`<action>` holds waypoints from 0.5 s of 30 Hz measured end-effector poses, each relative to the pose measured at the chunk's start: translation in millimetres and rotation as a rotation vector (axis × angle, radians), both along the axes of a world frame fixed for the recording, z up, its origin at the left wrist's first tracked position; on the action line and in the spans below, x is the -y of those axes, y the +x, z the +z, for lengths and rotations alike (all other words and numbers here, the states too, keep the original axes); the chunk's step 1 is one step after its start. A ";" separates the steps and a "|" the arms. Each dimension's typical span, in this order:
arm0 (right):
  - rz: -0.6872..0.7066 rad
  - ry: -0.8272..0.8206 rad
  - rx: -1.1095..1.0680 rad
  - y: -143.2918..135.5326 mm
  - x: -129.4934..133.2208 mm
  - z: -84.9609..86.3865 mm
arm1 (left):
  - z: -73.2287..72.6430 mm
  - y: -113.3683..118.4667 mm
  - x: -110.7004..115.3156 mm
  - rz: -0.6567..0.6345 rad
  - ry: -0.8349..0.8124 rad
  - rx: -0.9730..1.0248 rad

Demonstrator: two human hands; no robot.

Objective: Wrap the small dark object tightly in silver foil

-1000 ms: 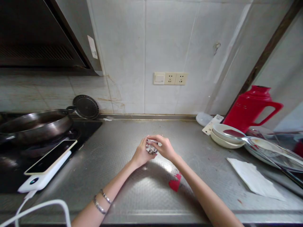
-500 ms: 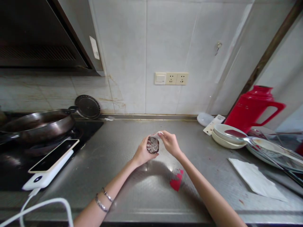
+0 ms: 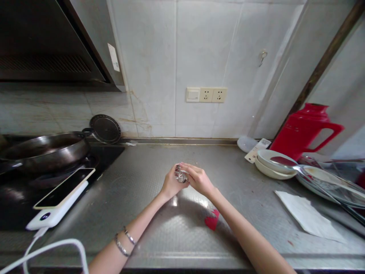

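Over the middle of the steel counter (image 3: pixel 128 213), my left hand (image 3: pixel 171 182) is wrapped round a small faceted glass (image 3: pixel 180 174), with its patterned clear end towards me. My right hand (image 3: pixel 200 179) lies against the right side of the same glass, its fingers together and curled over the upper edge. Whether a thin white piece is still under those fingers is hidden. A torn scrap of red paper (image 3: pixel 211 221) lies on the counter below my right wrist.
At the left, a pan (image 3: pixel 51 150) sits on the black hob, with a phone (image 3: pixel 65 189) on a white power bank (image 3: pixel 53 217) in front. At the right stand a red thermos jug (image 3: pixel 299 133), stacked bowls (image 3: pixel 275 173) and a folded white tissue (image 3: pixel 308 217).
My right hand has moved down and left from the glass's upper rim onto its side. The white piece pinched in its fingers no longer shows. The glass has shifted slightly left.
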State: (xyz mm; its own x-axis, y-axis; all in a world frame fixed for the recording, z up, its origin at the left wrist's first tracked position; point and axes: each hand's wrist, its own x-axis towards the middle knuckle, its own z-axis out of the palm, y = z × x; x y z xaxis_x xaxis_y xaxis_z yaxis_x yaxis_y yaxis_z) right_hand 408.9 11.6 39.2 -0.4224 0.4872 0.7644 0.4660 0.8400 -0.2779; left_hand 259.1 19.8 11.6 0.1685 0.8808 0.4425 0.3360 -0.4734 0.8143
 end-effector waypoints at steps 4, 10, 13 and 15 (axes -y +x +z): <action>0.053 0.020 -0.001 -3.2 3.5 1.2 | -7.3 0.6 -7.5 0.002 -0.091 0.069; -0.114 -0.240 -0.368 -2.3 -4.0 4.2 | -6.1 -2.0 -8.2 -0.007 -0.146 0.121; -0.227 -0.270 -0.469 2.3 -11.3 4.1 | -2.6 -1.7 -1.2 -0.021 -0.125 0.063; -0.229 -0.272 -0.431 3.9 -13.5 2.6 | -2.5 -0.6 2.5 -0.030 -0.100 0.016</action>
State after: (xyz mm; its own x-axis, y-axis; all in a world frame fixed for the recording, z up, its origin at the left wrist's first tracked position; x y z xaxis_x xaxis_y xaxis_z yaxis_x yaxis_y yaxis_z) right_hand 412.7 25.0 41.8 0.0406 0.7334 0.6785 0.4241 0.6022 -0.6764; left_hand 258.6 17.4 9.1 0.1889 0.9152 0.3559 0.3098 -0.3995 0.8628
